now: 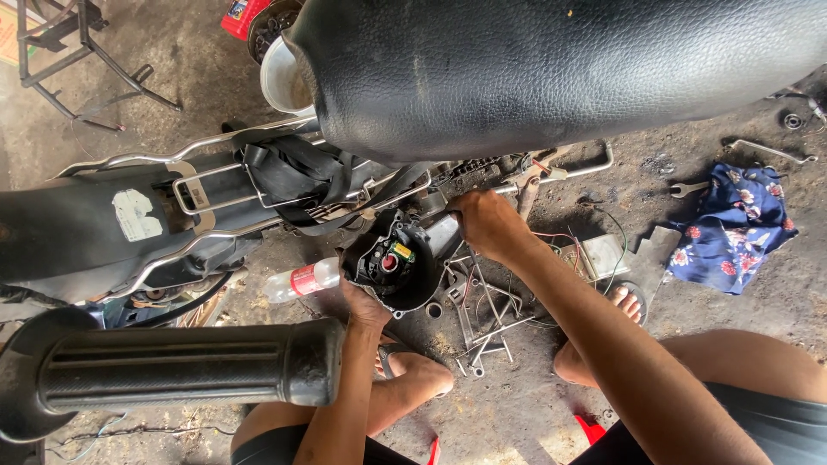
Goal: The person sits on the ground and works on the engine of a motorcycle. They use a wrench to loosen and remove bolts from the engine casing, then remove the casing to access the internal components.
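Head view shows the left hand with fingers closed on the lower rim of a black engine cover, probably heavy, stiff and greasy, just beside the right hand, whose fingers curl, their grip hidden, under the motorcycle seat.

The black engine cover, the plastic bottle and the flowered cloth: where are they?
black engine cover (389, 263), head view, its inner face.
plastic bottle (301, 280), head view, its red label.
flowered cloth (732, 224), head view, its middle.

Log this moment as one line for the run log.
left hand: holds black engine cover | right hand: on engine under seat | floor: wrenches, bottle, floral cloth
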